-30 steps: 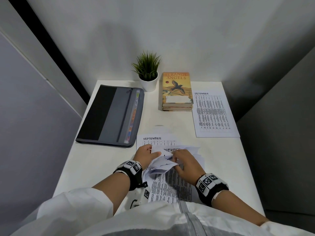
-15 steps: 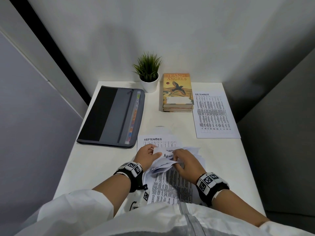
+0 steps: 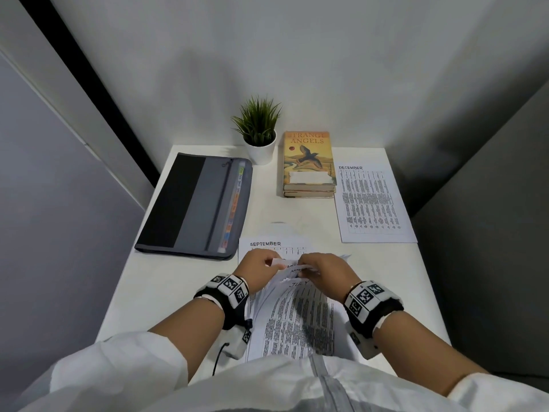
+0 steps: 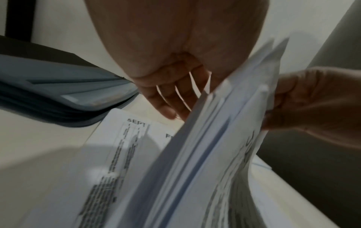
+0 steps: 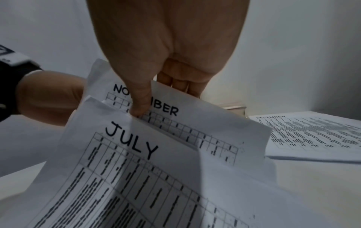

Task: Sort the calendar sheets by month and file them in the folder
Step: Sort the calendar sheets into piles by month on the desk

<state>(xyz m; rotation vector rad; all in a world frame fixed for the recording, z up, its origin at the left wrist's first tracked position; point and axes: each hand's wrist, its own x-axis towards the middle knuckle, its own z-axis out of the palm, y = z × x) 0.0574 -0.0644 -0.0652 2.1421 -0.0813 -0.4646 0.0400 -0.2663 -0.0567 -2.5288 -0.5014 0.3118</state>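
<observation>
Low over the table's near middle, both hands hold up a fanned stack of calendar sheets [image 3: 294, 316] by its top edge. My left hand [image 3: 269, 263] holds the upper left, its fingers [image 4: 171, 95] behind the pile. My right hand [image 5: 154, 98] pinches the NOVEMBER sheet [image 5: 185, 121], thumb on its title and fingers behind. The JULY sheet [image 5: 136, 154] stands just in front of it. A SEPTEMBER sheet [image 3: 267, 243] lies flat under the hands. A DECEMBER sheet [image 3: 371, 203] lies at the right. The grey zip folder [image 3: 196, 203] lies closed on the left.
A small potted plant [image 3: 258, 129] and a short stack of books [image 3: 309, 162] stand at the back by the wall. The narrow white table [image 3: 178, 278] is boxed in by wall panels at the left, back and right.
The top edges of the sheets have been lifted and leafed. The NOVEMBER sheet is raised behind, and the JULY title now shows in front. Both hands have drawn closer together.
</observation>
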